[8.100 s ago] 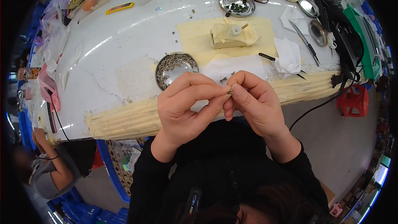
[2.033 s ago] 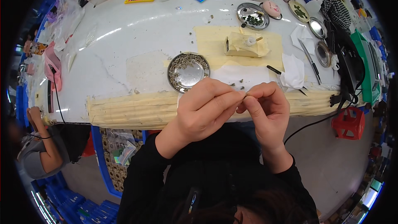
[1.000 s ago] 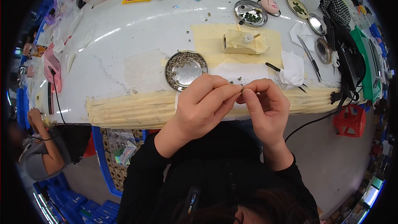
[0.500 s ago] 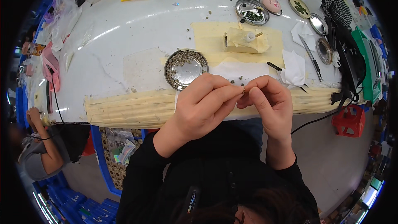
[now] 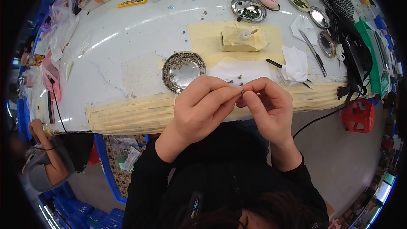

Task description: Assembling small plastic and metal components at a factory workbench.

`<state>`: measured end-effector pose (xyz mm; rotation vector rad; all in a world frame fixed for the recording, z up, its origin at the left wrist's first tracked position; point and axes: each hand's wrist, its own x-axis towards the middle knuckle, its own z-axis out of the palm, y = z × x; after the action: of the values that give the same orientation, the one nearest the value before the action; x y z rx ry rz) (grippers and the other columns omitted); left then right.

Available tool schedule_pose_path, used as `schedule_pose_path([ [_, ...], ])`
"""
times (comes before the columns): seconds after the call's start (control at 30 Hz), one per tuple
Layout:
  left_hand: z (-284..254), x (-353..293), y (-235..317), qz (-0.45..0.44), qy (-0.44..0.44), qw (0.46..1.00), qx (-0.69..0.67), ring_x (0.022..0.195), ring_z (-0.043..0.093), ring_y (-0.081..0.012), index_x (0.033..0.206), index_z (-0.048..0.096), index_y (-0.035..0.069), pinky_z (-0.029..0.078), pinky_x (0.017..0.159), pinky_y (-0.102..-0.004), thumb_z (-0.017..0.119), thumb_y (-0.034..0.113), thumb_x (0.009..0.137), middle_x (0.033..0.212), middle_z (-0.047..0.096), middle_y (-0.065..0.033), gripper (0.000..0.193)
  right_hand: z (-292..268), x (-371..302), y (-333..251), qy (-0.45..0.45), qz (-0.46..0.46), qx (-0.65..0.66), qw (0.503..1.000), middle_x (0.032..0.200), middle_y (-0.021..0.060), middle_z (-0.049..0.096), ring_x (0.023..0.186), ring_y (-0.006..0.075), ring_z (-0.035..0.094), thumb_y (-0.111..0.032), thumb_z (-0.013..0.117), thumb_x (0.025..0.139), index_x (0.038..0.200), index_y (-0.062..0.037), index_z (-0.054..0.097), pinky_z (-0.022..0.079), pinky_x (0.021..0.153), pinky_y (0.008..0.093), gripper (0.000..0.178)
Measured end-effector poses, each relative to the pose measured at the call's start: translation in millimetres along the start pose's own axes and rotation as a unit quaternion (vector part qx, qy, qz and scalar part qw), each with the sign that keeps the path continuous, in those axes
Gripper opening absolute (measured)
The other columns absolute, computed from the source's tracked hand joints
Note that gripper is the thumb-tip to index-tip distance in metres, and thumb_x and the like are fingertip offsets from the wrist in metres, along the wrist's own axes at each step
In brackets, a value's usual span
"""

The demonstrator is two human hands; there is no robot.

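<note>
My left hand (image 5: 202, 112) and my right hand (image 5: 271, 109) meet fingertip to fingertip over the table's near edge. Between their pinched fingers is a tiny brownish piece (image 5: 242, 93), too small to make out its kind. Just beyond my left hand stands a round metal dish (image 5: 187, 77) with many small greyish bits gathered along its left and far side. Past the fingertips, a few similar bits (image 5: 240, 76) lie on a white paper sheet (image 5: 254, 68). My fingers partly hide that sheet.
Farther back stands a small tape-covered block (image 5: 237, 42) with a white nozzle-like cup. A metal plate (image 5: 250, 9) of dark green bits lies behind it. Tweezers (image 5: 313, 51) and crumpled tissue (image 5: 294, 65) lie right. A yellow-covered pad (image 5: 127, 116) lines the near edge. Another person's arm (image 5: 51, 157) shows left.
The view has shifted a little, so the table's contents appear slightly farther left. Both hands stay together around the tiny piece, with only slight finger movement.
</note>
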<state>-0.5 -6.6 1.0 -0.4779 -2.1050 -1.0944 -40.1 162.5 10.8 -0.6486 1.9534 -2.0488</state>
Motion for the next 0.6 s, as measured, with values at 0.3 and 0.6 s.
schedule_pose_path([
  [0.3, -8.4, 1.9, 1.5, -0.034, -0.036, 0.993, -0.109, 0.071, 0.062, -0.0177, 0.096, 0.072, 0.004, 0.05, 0.06, -0.0275, 0.076, -0.005, 0.071, 0.084, 0.064, -0.0066, 0.027, -10.9, -0.8, 0.9, -0.089, 0.114, 0.225, 0.964, 0.083, 0.0068, 0.066, 0.072, 0.01, 0.063, -0.01, 0.062, 0.094, 0.093, 0.0017, 0.06, 0.053, 0.066, 0.0238, 0.012],
  [0.6, -17.4, 3.1, -1.1, -0.069, -0.04, 0.966, -0.247, 0.073, 0.063, -0.017, 0.097, 0.073, 0.004, 0.05, 0.061, -0.0263, 0.076, -0.005, 0.072, 0.087, 0.065, -0.0069, 0.026, 4.2, -3.1, 4.4, -0.121, 0.171, 0.399, 0.892, 0.085, 0.007, 0.065, 0.076, 0.0113, 0.065, -0.011, 0.062, 0.095, 0.099, 0.0016, 0.059, 0.056, 0.07, 0.0261, 0.014],
])
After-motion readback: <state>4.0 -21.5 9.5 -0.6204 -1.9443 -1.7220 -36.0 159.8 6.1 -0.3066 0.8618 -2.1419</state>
